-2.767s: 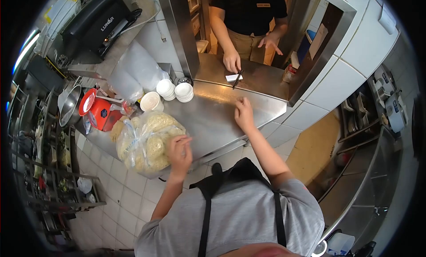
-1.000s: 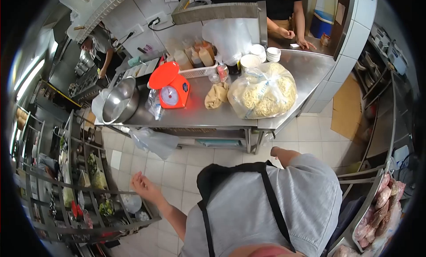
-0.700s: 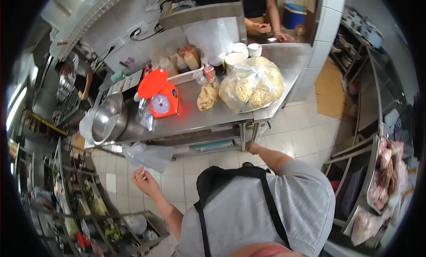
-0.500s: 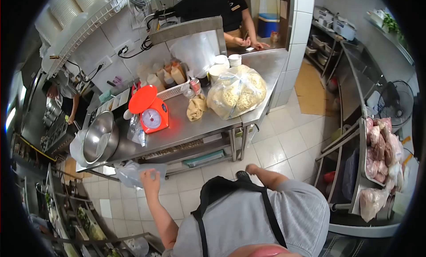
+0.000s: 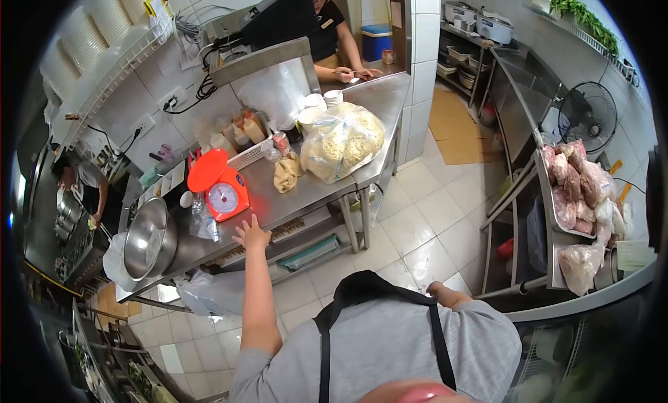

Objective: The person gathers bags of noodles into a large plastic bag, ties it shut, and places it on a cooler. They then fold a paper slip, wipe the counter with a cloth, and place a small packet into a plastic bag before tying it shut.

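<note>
- My left hand [image 5: 252, 232] is hovering at the front edge of the bench [image 5: 306, 194], fingers spread and holding nothing. I cannot tell whether the fingertips are touching the steel.
- The red scale [image 5: 221, 193] is sitting on the bench just beyond that hand, upright, dial facing me, with its red pan tilted up behind it.
- A crumpled clear bag [image 5: 204, 224] is lying just beside the scale, on its left.
- My right hand [image 5: 437, 289] is hanging low by my apron, well apart from the bench. It is too small to tell whether it is curled or loose, and I see nothing in it.
- A steel bowl [image 5: 142, 237] is sitting further left, and a beige cloth [image 5: 286, 174] and a big bag of noodles [image 5: 341, 141] are lying to the right.
- Stacked bowls [image 5: 316, 102] and sauce bottles [image 5: 243, 130] are standing at the back, and a co-worker [image 5: 332, 38] is leaning at the window.
- Risk, as I judge it: the scale is standing near the edge, so a careless sweep of the open hand could be knocking it off or tipping the pan.
- The loose bag is slippery and could be sliding off with it.
- The floor tiles [image 5: 424, 229] are looking shiny, so footing may be poor.
</note>
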Tool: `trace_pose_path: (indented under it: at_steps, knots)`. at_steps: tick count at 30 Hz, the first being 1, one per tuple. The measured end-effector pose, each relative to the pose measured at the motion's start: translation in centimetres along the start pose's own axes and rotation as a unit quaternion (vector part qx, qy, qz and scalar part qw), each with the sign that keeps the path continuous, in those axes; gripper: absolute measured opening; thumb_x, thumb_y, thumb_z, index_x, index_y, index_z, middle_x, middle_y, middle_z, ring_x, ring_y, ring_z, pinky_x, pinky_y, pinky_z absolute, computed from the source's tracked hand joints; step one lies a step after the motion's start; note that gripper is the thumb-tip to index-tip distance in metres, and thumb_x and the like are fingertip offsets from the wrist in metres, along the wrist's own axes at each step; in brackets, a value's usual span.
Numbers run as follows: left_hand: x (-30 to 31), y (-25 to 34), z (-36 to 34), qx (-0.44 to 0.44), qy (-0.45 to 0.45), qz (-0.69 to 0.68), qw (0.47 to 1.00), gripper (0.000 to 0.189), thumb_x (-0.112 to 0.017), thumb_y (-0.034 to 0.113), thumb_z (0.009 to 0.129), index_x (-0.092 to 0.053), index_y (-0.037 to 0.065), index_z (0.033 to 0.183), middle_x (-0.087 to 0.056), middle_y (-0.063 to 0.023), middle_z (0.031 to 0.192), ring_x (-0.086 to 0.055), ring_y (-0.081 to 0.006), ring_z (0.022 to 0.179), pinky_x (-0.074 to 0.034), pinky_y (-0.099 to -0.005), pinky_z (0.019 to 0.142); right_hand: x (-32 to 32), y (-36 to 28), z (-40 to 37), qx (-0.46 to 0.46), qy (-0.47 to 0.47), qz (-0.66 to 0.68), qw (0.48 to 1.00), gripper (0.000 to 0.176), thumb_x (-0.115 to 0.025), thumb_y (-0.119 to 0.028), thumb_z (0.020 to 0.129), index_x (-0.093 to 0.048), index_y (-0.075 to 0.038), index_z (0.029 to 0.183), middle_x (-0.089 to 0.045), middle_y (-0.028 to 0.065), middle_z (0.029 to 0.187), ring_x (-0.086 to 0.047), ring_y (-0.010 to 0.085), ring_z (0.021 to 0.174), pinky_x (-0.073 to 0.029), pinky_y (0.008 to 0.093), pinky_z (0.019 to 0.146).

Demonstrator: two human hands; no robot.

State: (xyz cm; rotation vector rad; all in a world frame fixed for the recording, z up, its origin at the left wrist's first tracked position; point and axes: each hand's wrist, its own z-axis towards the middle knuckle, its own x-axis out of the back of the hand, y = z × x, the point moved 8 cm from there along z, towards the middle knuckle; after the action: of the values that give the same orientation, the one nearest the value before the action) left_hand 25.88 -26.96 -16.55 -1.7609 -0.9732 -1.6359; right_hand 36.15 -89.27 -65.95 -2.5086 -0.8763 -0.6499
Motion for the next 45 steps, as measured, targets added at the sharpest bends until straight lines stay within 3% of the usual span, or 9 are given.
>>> trace_pose_path:
  at_steps: [3,6,10,12,17,20,22,24,45]
  knots:
    - [-0.5,1.3,0.9,0.026,0.005,0.041,0.999,0.075,-0.063,0.047,0.075,-0.033,0.021,0.138,-0.027,-0.0164,0.144,-0.018,-0.0390,0.135,-0.005,-0.0607,0.106,5.8,-2.5,-7.0,-0.203,0.049,0.411,0.887,0.029,-0.054,-0.010,0.080,-0.059,0.002,0.106,-0.065,0.0134,0.100,-0.067,0.0251,0.071,-0.054,0.0407,0.057]
    - [1.0,1.8,0.9,0.043,0.016,0.070,0.996,0.070,-0.062,0.053,0.073,-0.042,0.020,0.131,-0.038,-0.0171,0.137,-0.027,-0.0394,0.131,-0.003,-0.0624,0.105,5.5,-0.7,-1.7,-0.021,0.124,0.406,0.905,0.033,-0.054,-0.025,0.084,-0.059,-0.001,0.106,-0.063,0.0197,0.100,-0.064,0.0349,0.071,-0.053,0.0489,0.058]
    - [1.5,2.3,1.3,0.041,0.006,0.040,0.998,0.063,-0.063,0.059,0.070,-0.054,0.018,0.118,-0.056,-0.0133,0.121,-0.047,-0.0335,0.119,-0.004,-0.0627,0.105,8.9,-2.3,-6.7,-0.065,0.062,0.356,0.930,0.032,-0.054,-0.023,0.083,-0.059,-0.002,0.107,-0.063,0.0194,0.087,-0.064,0.0351,0.068,-0.053,0.0467,0.057]
    - [1.5,2.3,1.7,0.049,-0.012,0.041,0.998,0.062,-0.063,0.059,0.070,-0.055,0.018,0.116,-0.058,-0.0111,0.118,-0.050,-0.0303,0.116,-0.005,-0.0629,0.105,8.7,-1.5,-8.4,-0.128,0.082,0.460,0.875,0.032,-0.054,-0.024,0.082,-0.060,-0.003,0.106,-0.064,0.0192,0.087,-0.064,0.0346,0.067,-0.053,0.0488,0.056]
    - [0.7,2.0,2.1,0.077,0.018,0.039,0.996,0.057,-0.064,0.056,0.071,-0.056,0.018,0.113,-0.061,-0.0058,0.115,-0.054,-0.0245,0.112,-0.010,-0.0634,0.104,8.9,1.0,-7.0,-0.003,0.066,0.132,0.989,0.028,-0.057,-0.025,0.074,-0.069,-0.007,0.092,-0.067,0.0119,0.093,-0.064,0.0246,0.085,-0.050,0.0359,0.073]
    - [1.0,2.0,2.1,0.081,0.016,0.026,0.996,0.057,-0.065,0.055,0.072,-0.055,0.019,0.115,-0.060,-0.0070,0.116,-0.054,-0.0244,0.112,-0.013,-0.0635,0.104,1.2,6.1,2.3,-0.135,-0.039,0.255,0.957,0.024,-0.057,-0.006,0.080,-0.063,-0.004,0.104,-0.063,0.0141,0.102,-0.066,0.0244,0.078,-0.053,0.0396,0.053]
    - [0.6,1.7,2.2,0.086,0.045,0.025,0.995,0.056,-0.065,0.053,0.072,-0.053,0.021,0.116,-0.059,-0.0084,0.117,-0.053,-0.0247,0.112,-0.014,-0.0632,0.103,0.6,4.9,2.3,-0.042,-0.050,0.166,0.984,0.027,-0.052,-0.009,0.084,-0.061,-0.005,0.110,-0.061,0.0153,0.108,-0.066,0.0255,0.080,-0.054,0.0411,0.054]
    - [0.3,1.4,1.9,0.089,0.031,0.024,0.995,0.057,-0.066,0.053,0.072,-0.052,0.021,0.117,-0.058,-0.0091,0.118,-0.053,-0.0252,0.113,-0.014,-0.0634,0.103,-0.5,5.6,2.1,-0.157,-0.017,0.450,0.879,0.031,-0.050,-0.013,0.086,-0.058,-0.006,0.115,-0.061,0.0150,0.109,-0.066,0.0282,0.081,-0.054,0.0428,0.056]
    - [0.3,1.5,2.1,0.114,-0.014,0.018,0.993,0.059,-0.065,0.053,0.073,-0.048,0.024,0.122,-0.051,-0.0089,0.127,-0.049,-0.0259,0.118,-0.010,-0.0662,0.102,1.0,4.4,-2.8,-0.136,0.061,0.467,0.871,0.027,-0.056,-0.021,0.080,-0.064,-0.005,0.100,-0.064,0.0150,0.075,-0.064,0.0284,0.061,-0.053,0.0418,0.052]
